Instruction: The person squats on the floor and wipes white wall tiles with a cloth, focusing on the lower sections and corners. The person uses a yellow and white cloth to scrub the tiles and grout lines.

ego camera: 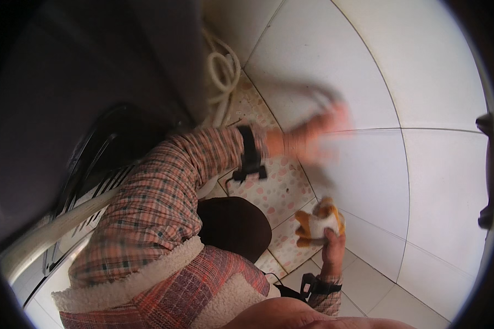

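Observation:
My left hand (313, 137) is blurred by motion in front of the white tiled wall (370, 172). Its finger positions and any contact with the wall are unclear, and a shadow falls around it. Lower down, my right hand (332, 249) grips a bunched work glove (323, 224), white with orange-yellow fingers. It is near the foot of the wall, above the floor. Each wrist wears a black strap with a small device, one being the left wrist strap (250, 152).
At the back corner lies a coiled cream hose (224, 72). A large dark panel (107, 53) stands close on the left, above a pale pipe (61, 230). My dark-clad knee (234, 226) is over the pink-speckled floor tiles (278, 185). A dark fixture (486, 172) edges the right.

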`<state>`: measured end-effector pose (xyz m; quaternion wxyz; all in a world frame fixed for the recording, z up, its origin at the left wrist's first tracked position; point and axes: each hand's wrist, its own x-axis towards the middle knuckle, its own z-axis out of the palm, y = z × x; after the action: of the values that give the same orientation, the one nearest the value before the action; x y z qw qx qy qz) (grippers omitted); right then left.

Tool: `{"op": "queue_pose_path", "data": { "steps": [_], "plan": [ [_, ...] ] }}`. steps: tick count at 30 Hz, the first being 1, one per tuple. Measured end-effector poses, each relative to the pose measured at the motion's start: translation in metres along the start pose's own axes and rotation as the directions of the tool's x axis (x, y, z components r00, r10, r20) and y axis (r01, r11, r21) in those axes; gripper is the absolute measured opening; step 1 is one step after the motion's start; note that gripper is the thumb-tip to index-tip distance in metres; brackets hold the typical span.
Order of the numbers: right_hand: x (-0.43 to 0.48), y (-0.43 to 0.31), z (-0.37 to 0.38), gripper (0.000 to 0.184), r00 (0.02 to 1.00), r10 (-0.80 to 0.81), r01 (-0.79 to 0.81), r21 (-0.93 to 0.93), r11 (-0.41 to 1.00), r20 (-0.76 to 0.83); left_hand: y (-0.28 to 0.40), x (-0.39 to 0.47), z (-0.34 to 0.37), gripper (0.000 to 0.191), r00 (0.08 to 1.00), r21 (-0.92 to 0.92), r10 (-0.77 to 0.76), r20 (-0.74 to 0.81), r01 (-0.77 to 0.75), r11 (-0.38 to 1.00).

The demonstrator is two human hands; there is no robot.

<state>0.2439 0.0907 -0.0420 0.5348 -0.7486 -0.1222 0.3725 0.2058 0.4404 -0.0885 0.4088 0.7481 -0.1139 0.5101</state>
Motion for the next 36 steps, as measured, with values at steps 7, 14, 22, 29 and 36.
{"op": "queue_pose_path", "data": {
  "steps": [7,14,22,29,36],
  "plan": [
    [0.061,-0.108,0.113,0.063,0.906,-0.35,0.385,-0.121,0.915,0.239,0.007,-0.043,0.035,0.07,0.998,-0.176,0.052,0.027,-0.047,0.983],
    [0.029,-0.104,0.086,0.058,0.725,-0.614,0.647,-0.615,0.451,0.312,-0.058,0.084,-0.106,0.063,0.748,0.631,0.373,-0.549,0.078,0.772],
    [-0.059,0.024,-0.034,0.044,0.995,-0.037,-0.018,-0.528,0.849,-0.092,-0.166,-0.084,-0.096,0.062,0.698,0.475,0.057,-0.713,0.422,0.773],
    [-0.04,0.037,-0.073,0.042,0.981,-0.05,-0.003,-0.275,0.961,-0.185,-0.122,-0.038,-0.08,0.055,0.511,-0.003,-0.464,-0.724,0.67,0.743],
    [-0.05,0.022,-0.091,0.04,0.965,-0.069,-0.019,-0.327,0.945,-0.253,-0.074,0.062,-0.049,0.049,0.852,0.66,0.242,-0.464,0.151,0.736]
  ]
}}
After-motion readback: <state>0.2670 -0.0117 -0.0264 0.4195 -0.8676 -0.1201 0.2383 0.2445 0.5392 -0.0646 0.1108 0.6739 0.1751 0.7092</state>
